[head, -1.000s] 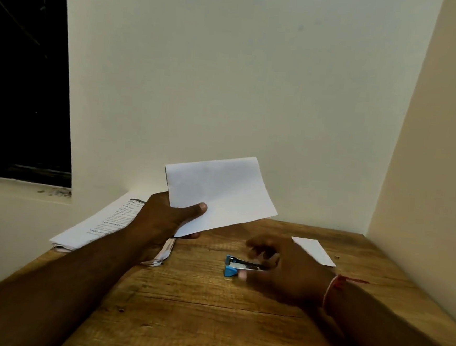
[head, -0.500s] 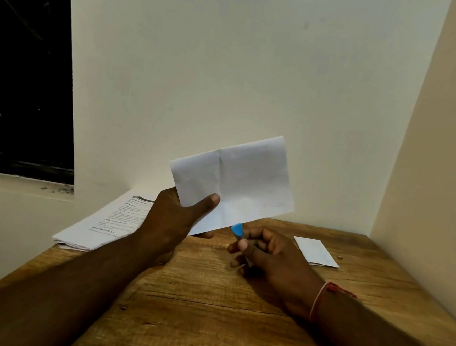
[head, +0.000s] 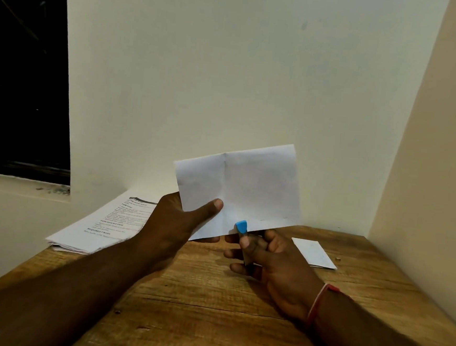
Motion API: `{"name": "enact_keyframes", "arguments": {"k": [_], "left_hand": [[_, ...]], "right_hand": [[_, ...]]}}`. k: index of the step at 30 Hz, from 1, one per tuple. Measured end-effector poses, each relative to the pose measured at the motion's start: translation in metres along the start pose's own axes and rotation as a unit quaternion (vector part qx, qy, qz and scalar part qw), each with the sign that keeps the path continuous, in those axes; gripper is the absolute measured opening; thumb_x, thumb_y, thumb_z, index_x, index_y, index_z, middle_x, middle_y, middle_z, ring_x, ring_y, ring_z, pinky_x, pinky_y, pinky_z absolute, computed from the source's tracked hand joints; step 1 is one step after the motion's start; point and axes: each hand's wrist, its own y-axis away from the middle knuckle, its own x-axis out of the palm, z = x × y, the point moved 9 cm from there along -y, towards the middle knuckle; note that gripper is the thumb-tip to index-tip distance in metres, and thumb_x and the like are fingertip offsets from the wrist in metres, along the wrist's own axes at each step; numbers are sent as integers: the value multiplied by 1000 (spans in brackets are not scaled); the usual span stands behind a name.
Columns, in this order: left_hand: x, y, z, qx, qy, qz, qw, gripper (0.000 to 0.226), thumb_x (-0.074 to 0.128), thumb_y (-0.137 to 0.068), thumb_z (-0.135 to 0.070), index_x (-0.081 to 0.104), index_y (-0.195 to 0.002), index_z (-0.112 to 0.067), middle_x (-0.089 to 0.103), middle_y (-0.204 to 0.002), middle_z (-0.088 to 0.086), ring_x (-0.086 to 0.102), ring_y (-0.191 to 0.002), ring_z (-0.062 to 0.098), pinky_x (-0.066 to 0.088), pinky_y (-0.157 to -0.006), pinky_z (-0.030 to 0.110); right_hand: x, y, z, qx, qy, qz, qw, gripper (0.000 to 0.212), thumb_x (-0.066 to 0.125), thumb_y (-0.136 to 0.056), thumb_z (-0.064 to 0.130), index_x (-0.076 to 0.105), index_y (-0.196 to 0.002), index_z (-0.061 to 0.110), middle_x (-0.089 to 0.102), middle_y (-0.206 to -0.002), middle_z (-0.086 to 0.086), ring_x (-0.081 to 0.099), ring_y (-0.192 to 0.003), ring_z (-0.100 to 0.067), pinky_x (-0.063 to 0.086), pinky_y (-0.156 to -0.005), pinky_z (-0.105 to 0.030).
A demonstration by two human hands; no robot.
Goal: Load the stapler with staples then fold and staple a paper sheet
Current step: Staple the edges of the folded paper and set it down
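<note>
My left hand [head: 179, 223] holds a folded white paper sheet [head: 250, 185] upright above the wooden table [head: 209, 321], thumb pressed on its lower left corner. A vertical crease runs down the sheet. My right hand [head: 271, 261] grips a small blue stapler [head: 241, 226]; only its blue tip shows above the fingers. That tip overlaps the sheet's bottom edge near the middle. Whether the paper sits inside the stapler's jaws is hidden.
A stack of printed pages [head: 108, 226] lies at the table's far left corner. A small folded white paper [head: 314, 253] lies at the right, with a tiny object [head: 337, 259] beside it. Walls close in behind and on the right; a dark window [head: 24, 75] is at left.
My right hand picked the stapler up off the table and raised it to the sheet's bottom edge. My left hand tilted the paper more upright and lifted it slightly.
</note>
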Motion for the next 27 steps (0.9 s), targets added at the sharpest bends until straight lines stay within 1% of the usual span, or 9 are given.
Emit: {"name": "enact_keyframes", "arguments": {"k": [5,9,12,15,18,21,23,25,27], "left_hand": [[2,3,0,-9,28,-15,999,34,89,-89,-39,78,-117,-23,86,-104,0,82,-100,20,66,-78,29],[3,3,3,-16,23,-20,999,38,91,-85,-44,78,-114,-25,86,-100,-3,83,-99,23,67,-79,34],[5,3,2,-15,24,-17,999,31,89,-85,-44,75,-108,-29,85,-92,-7,82,-96,20,66,-76,31],[7,3,2,-19,34,-19,999,30,90,-86,-42,74,-109,-29,84,-94,-5,81,-100,24,68,-81,36],[7,2,3,-19,38,-18,999,25,89,-89,-37,73,-108,-30,83,-94,-4,80,-100,22,67,-80,33],[8,2,3,-21,40,-20,999,33,90,-85,-42,74,-110,-29,83,-99,-2,80,-103,25,68,-88,41],[8,2,3,-22,40,-19,999,33,90,-85,-42,74,-111,-29,84,-96,-5,81,-102,24,69,-85,38],[8,2,3,-22,40,-14,999,26,89,-89,-37,74,-109,-29,84,-91,-12,81,-96,19,67,-75,29],[8,3,3,-22,37,-16,999,25,89,-90,-36,74,-108,-29,84,-89,-11,81,-93,17,65,-71,26]], "right_hand": [[4,3,1,-13,18,5,1000,29,66,-105,8,63,-134,6,84,-121,-8,81,-113,-29,65,-101,-52],[2,1,1,-21,36,-7,999,31,68,-104,7,61,-133,4,84,-120,-9,82,-111,-27,68,-94,-46],[1,1,2,-22,49,-14,998,31,69,-103,9,61,-133,7,84,-120,-7,82,-111,-25,69,-92,-45],[0,2,3,-24,63,-21,998,31,69,-102,10,62,-132,8,84,-119,-6,82,-111,-24,68,-94,-47],[-1,2,4,-26,66,-27,997,29,68,-103,8,63,-131,7,84,-119,-6,82,-110,-24,67,-94,-48],[-1,2,5,-28,76,-31,996,28,68,-103,9,63,-131,7,84,-119,-6,82,-110,-24,67,-94,-47],[-2,2,5,-29,78,-33,996,28,68,-103,9,63,-131,7,84,-119,-6,82,-110,-24,67,-94,-48],[-2,2,5,-31,80,-34,996,27,67,-104,10,64,-130,7,84,-118,-6,83,-110,-25,67,-94,-48],[-2,2,5,-34,86,-36,995,27,67,-104,10,65,-130,8,84,-118,-5,82,-110,-25,67,-96,-50]]}}
